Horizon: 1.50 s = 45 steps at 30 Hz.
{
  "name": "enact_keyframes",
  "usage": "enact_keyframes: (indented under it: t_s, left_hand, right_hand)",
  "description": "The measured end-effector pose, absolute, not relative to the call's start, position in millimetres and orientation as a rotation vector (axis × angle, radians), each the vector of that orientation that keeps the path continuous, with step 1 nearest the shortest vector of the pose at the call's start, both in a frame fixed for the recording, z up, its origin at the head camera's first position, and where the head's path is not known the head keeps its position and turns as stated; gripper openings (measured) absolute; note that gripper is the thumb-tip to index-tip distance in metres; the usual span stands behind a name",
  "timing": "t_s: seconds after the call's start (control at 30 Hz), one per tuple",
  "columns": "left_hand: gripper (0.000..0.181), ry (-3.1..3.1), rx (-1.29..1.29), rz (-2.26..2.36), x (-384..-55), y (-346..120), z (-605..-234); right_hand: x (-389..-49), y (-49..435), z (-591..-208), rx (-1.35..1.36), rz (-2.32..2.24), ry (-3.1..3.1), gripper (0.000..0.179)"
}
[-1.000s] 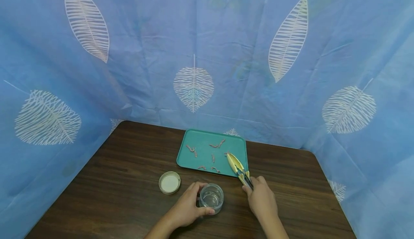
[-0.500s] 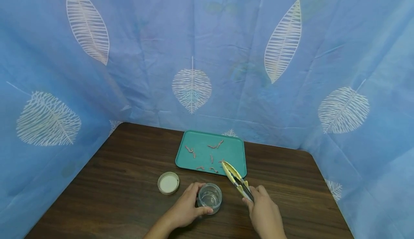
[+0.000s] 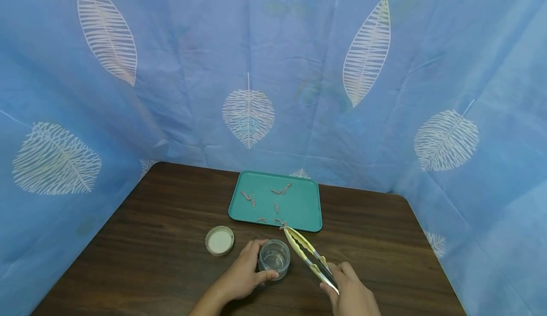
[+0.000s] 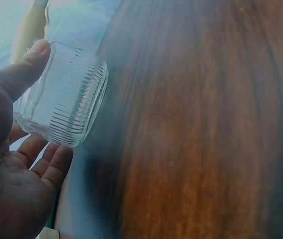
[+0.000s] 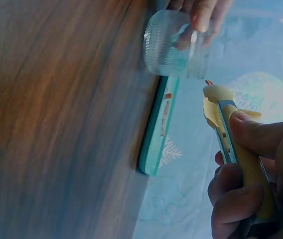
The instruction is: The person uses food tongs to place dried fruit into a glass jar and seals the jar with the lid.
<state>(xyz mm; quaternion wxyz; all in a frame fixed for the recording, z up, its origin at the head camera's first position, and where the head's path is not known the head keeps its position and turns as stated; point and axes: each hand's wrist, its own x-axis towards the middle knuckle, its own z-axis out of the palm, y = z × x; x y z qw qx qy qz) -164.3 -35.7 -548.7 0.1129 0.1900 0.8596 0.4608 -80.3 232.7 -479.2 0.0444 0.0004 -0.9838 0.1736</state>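
In the head view my left hand holds a clear glass jar on the table, thumb on the near side and fingers behind. The left wrist view shows the jar's ribbed wall between thumb and fingers. My right hand grips yellow and metal tongs, which slant toward the tray's near edge, right of the jar. A small reddish bit shows at the tongs' tip in the right wrist view. Several pink worm-like pieces lie on the teal tray.
Left of the jar lies a round lid with a whitish inside. The dark wooden table ends behind the tray at a blue curtain with white leaf prints.
The tongs have moved back from over the tray's right side toward me and the jar, with a pink piece at their tip. My left hand stays on the jar.
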Motion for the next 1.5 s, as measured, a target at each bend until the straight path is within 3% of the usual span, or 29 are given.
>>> enact_keyframes:
  t_s: [0.73,1.33,1.5]
  left_hand:
    - [0.09,2.505,0.566,1.362,-164,-37,-543]
    - [0.088,2.503,0.575,1.382,-164,-37,-543]
    - [0.088,2.502,0.569,1.381,-164,-36,-545]
  right_hand:
    - [-57,240,-489,0.151,0.605,-3.098,0.048]
    - [-56,239,-494,-0.063,0.535,-3.032,0.056]
    - [-59,240,-496,-0.159,0.552,-3.076,0.069]
